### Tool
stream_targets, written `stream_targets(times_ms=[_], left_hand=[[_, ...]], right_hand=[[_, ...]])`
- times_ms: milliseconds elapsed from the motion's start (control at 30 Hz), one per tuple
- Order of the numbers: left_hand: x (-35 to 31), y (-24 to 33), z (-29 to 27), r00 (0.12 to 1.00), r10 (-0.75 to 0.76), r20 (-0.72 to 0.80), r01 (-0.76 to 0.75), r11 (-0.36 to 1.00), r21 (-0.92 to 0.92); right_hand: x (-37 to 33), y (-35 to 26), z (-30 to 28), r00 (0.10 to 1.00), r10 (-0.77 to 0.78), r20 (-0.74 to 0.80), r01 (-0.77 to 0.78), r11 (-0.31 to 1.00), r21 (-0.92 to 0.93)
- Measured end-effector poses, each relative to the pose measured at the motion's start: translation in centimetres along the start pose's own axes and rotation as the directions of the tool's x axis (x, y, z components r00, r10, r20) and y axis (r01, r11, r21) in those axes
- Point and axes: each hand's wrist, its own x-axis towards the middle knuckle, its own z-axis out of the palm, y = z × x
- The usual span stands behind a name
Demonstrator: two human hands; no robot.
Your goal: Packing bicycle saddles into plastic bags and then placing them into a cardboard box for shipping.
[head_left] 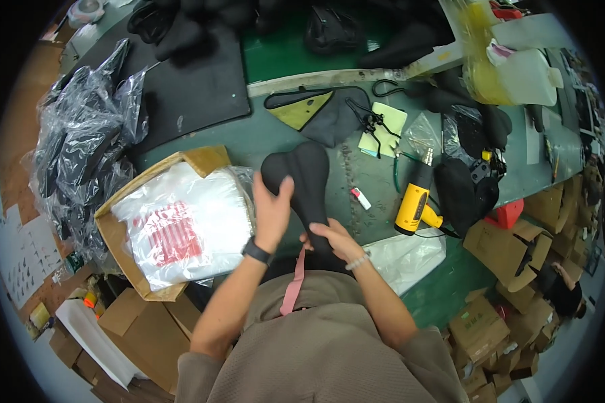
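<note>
Our right grip pinches the narrow nose of a smooth black, waisted bicycle saddle, whose broad end reaches forward. We should hold that pinch steady and let our left grip, spread loosely beside the broad end, contact unclear, support it lightly. Well right of our 2 grips, the yellow-and-black heat gun deserves clearance.
</note>
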Motion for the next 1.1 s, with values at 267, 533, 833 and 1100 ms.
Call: stream_targets(times_ms=[267,533,833,1100], left_hand=[[-6.8,-8.1,2.7,0.585,-0.494,0.643,0.811,0.382,-0.443],[-6.7,-6.6,3.5,0.589,-0.471,0.657,0.808,0.327,-0.49],[-7.4,-8.4,4.4,0.582,-0.456,0.673,0.812,0.275,-0.515],[-8.4,-10.1,6.4,0.68,-0.482,0.553,0.733,0.424,-0.532]], right_hand=[[2.5,-6.2,-3.5,0.598,-0.764,-0.241,-0.091,0.234,-0.968],[8.7,-16.9,-13.6,0.539,-0.842,-0.039,-0.376,-0.199,-0.905],[-0.6,-5.1,6.2,0.862,-0.507,0.016,-0.229,-0.417,-0.88],[4.2,-5.0,9.4,0.879,-0.473,-0.054,-0.299,-0.461,-0.836]])
